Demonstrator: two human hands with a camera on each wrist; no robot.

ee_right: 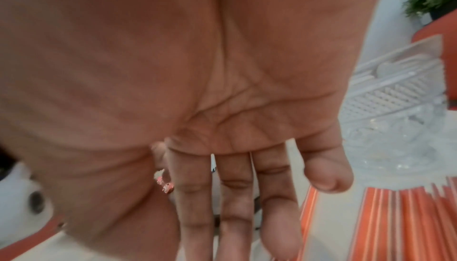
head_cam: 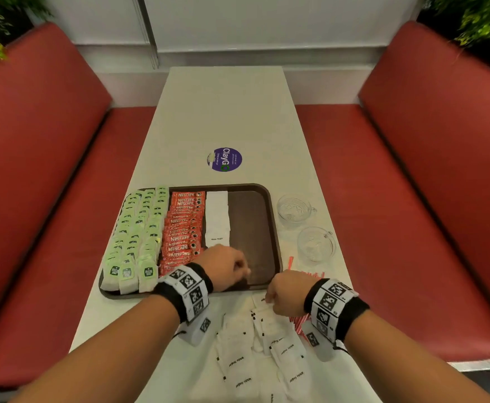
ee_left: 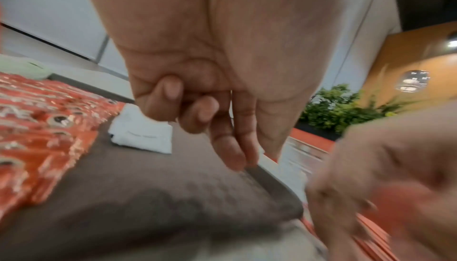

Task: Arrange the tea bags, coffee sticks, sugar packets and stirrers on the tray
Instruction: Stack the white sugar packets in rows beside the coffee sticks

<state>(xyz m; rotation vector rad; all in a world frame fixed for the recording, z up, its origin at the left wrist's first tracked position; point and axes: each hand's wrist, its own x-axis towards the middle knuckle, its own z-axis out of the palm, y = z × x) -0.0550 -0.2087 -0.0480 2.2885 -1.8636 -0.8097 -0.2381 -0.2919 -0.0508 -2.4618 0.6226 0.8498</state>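
Observation:
The brown tray (head_cam: 251,219) carries rows of green tea bags (head_cam: 139,234), red coffee sticks (head_cam: 184,228) and one column of white sugar packets (head_cam: 217,219); its right part is bare. My left hand (head_cam: 245,270) hovers over the tray's near right part. In the left wrist view two of its fingers (ee_left: 235,151) point down at the tray, the others are curled, and I see no packet in it. My right hand (head_cam: 270,298) reaches into the loose sugar packets (head_cam: 238,344) on the table, thumb and fingers (ee_right: 235,206) closing on one. Red-striped stirrers (ee_right: 408,216) lie beside it.
Two glass cups (head_cam: 294,209) (head_cam: 316,244) stand right of the tray. More stirrers (head_cam: 291,263) lie between the tray and the near cup. A purple sticker (head_cam: 225,159) is on the table beyond the tray. Red benches (head_cam: 49,170) flank the narrow table.

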